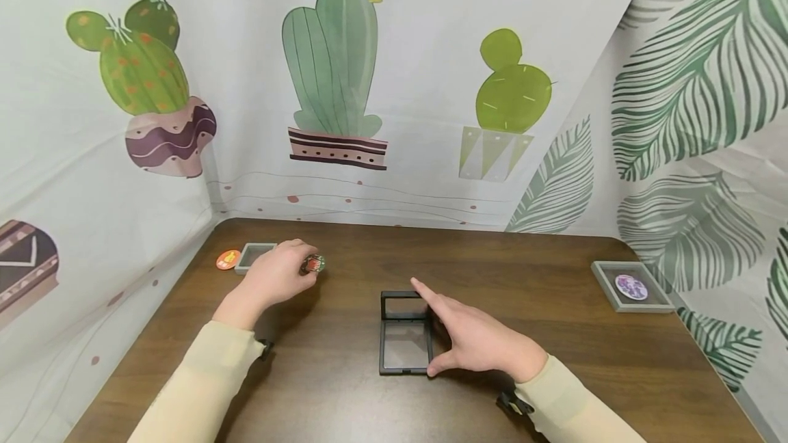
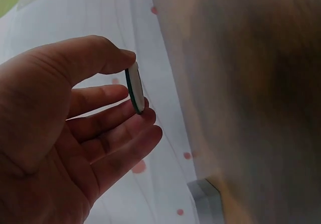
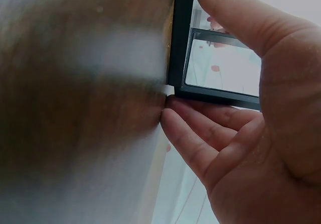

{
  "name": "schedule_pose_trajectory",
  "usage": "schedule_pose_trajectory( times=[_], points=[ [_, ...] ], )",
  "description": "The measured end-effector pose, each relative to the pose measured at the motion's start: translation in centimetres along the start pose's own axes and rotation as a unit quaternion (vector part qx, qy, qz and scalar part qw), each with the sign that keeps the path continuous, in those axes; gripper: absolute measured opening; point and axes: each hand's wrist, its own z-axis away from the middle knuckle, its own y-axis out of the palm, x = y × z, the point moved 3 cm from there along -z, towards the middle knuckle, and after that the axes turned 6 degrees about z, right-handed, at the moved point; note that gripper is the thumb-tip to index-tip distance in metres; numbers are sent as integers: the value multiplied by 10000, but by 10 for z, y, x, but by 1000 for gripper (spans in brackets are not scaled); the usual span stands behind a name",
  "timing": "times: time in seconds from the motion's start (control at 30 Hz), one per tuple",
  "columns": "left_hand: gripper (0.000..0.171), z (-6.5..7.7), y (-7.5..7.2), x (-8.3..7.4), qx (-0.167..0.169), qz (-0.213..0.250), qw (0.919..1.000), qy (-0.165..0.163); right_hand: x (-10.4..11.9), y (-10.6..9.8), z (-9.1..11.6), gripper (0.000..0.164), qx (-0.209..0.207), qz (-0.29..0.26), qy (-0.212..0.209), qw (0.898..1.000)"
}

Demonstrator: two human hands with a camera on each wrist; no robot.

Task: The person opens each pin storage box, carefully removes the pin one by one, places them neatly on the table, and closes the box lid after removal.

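Disc [image 1: 316, 263] pinched by the rim in left fingers [image 2: 100, 96], so keep that light. Right fingers [image 3: 190, 141], nearly straight, touch the opened black case [image 1: 403, 346]; steady it gently.

My head view looks down toward twelve o'clock; wrist views crowd close; head and right share the black frame [image 1: 397, 320]!

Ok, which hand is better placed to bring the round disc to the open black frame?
Probably the left: the left hand already pinches the round disc, while the right hand touches the black frame and could steady it.
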Motion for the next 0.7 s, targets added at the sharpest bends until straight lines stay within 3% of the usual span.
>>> schedule_pose_trajectory(
  times=[0.27, 0.7],
  points=[
    [39, 0, 5, 19, 39, 2, 9999, -151, -1, 0, 0, 135, -17, 21, -22, 10000],
    [38, 1, 9, 35, 70, -37, 9997, -247, 1, -1, -1, 136, -21, -16, 51, 10000]
  ],
)
